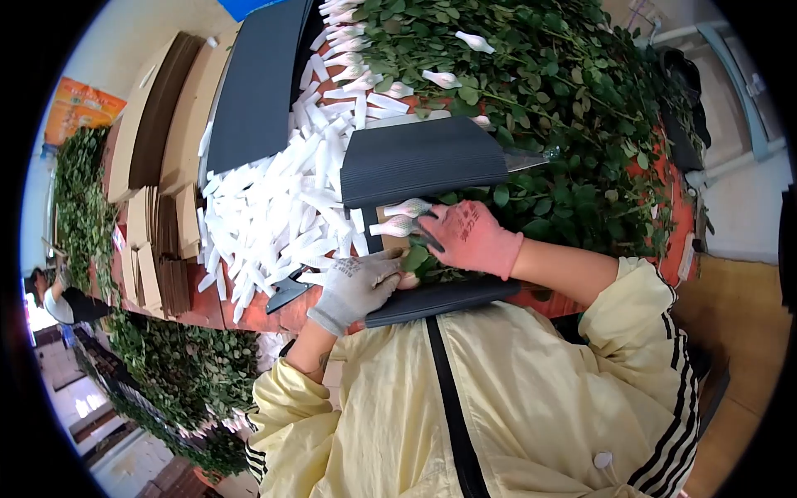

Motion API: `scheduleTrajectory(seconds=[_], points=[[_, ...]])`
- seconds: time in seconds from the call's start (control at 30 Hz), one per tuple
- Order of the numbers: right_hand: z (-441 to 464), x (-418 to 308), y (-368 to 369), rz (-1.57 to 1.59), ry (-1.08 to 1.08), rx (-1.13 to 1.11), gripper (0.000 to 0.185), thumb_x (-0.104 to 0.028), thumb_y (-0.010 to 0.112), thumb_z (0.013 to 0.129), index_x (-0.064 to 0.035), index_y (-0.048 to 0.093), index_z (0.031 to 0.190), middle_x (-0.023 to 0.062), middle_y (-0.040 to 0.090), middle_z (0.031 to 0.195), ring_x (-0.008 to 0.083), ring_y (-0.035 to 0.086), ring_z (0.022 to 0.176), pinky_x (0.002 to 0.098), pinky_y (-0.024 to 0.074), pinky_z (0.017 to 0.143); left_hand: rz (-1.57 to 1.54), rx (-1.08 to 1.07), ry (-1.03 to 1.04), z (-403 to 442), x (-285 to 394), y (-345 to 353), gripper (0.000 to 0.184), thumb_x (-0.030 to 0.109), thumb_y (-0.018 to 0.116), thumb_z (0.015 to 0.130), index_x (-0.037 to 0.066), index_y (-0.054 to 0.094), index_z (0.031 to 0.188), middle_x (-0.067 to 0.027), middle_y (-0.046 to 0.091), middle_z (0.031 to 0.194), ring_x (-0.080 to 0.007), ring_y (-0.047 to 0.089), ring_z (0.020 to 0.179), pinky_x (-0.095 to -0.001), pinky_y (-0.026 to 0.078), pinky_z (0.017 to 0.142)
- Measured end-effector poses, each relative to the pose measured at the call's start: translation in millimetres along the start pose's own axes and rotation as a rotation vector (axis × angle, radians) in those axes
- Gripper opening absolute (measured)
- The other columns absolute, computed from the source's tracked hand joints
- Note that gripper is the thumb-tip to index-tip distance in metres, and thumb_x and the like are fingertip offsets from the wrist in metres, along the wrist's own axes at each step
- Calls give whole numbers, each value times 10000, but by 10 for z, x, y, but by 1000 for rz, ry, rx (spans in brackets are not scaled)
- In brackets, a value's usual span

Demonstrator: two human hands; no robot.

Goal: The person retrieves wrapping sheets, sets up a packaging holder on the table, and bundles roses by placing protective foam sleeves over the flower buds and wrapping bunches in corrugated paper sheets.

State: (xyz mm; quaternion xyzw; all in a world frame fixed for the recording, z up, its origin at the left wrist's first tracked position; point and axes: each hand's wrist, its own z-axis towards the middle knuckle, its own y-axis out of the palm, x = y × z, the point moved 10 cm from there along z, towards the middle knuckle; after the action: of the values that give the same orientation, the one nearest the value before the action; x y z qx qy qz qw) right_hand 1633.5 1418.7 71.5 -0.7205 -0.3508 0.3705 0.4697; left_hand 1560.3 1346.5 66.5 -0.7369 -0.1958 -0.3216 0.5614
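Observation:
My left hand (353, 286), in a pale grey glove, rests at the left end of a dark corrugated sheet (440, 300); its fingers lie over a pale rose head, and whether they grip it is hidden. Just right of it my right hand (469, 236), in a pink glove with dark fingertips, has its fingers bent over the side of a netted rose bud (397, 226). Another netted bud (408, 207) lies directly above that one. Green leaves (432, 270) show between the hands. Beyond them a second dark corrugated sheet (423, 162) is folded over a bundle.
White foam sleeves (282, 207) are heaped at the left of the red table (212, 305). Leafy stems (548, 75) with netted buds cover the back right. Cardboard pieces (154, 116) stand at the far left, near a tall dark sheet (253, 91). Another person (70, 305) is at the left edge.

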Motion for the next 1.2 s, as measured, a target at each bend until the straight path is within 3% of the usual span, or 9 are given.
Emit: scheduleTrajectory(seconds=[0.07, 0.13, 0.17, 0.27, 0.53, 0.63, 0.7, 0.93, 1.2], points=[[51, 12, 77, -18, -13, 40, 339, -306, 562, 770, -74, 519, 1013, 103, 578, 896, 245, 606, 779, 360, 476, 638, 13, 16, 39, -7, -3, 21, 277, 181, 566, 788, 60, 627, 1029, -120, 597, 1109, -280, 616, 894, -338, 488, 744], [83, -8, 262, -75, -4, -69, 357, -312, 564, 769, -70, 518, 1027, 99, 575, 926, 241, 605, 782, 351, 473, 635, 31, 42, 83, 0, 40, -10, 286, 190, 564, 786, 66, 626, 1037, -110, 596, 1116, -278, 616, 891, -337, 486, 744], [48, -72, 215, -118, -54, 70, 323, -244, 559, 758, -67, 519, 1025, 92, 589, 879, 242, 610, 711, 344, 480, 601, 43, 27, 58, -2, 61, -16, 296, 205, 558, 790, 72, 623, 1046, -100, 591, 1128, -272, 616, 892, -338, 484, 744], [-18, -76, 158, -33, -124, 233, 381, -238, 557, 754, -76, 513, 1096, 85, 588, 894, 226, 609, 734, 340, 472, 600, 83, -17, 11, -3, 33, 10, 319, 243, 518, 811, 85, 609, 1072, -95, 567, 1167, -269, 609, 906, -355, 479, 746], [87, -104, 364, -115, -112, 98, 420, -270, 572, 751, -93, 527, 1129, 77, 557, 955, 211, 594, 802, 347, 460, 633, 126, -114, -31, -13, -41, 110, 360, 279, 484, 834, 83, 568, 1123, -98, 549, 1189, -273, 610, 889, -382, 473, 749], [58, -175, 327, -162, -181, 127, 353, -190, 466, 792, -79, 535, 1121, 93, 571, 923, 206, 605, 761, 337, 455, 597, 62, 84, 144, -33, 24, -81, 344, 285, 499, 835, 90, 566, 1111, -86, 590, 1087, -276, 610, 853, -381, 475, 724], [75, -183, 367, -174, -186, 92, 345, -174, 461, 795, -79, 540, 1117, 94, 569, 927, 204, 605, 761, 331, 453, 600, 93, 308, -69, -33, -214, -325, 286, 279, 522, 830, 103, 577, 1048, -75, 596, 941, -279, 601, 805, -383, 477, 677], [59, -140, 367, -209, -141, 187, 308, -164, 453, 803, -78, 541, 1086, 85, 573, 899, 199, 605, 757, 319, 453, 586, 188, 218, -143, 139, -527, -74, 181, 168, 593, 779, 96, 590, 945, -97, 590, 837, -295, 589, 766, -390, 456, 651], [104, -54, 374, -50, -107, 85, 252, -126, 436, 818, -39, 534, 1033, 124, 583, 874, 250, 623, 750, 344, 492, 596, 126, 326, -38, 21, -499, -328, 87, 92, 598, 757, 65, 607, 839, -97, 584, 781, -275, 582, 684, -366, 450, 624]])
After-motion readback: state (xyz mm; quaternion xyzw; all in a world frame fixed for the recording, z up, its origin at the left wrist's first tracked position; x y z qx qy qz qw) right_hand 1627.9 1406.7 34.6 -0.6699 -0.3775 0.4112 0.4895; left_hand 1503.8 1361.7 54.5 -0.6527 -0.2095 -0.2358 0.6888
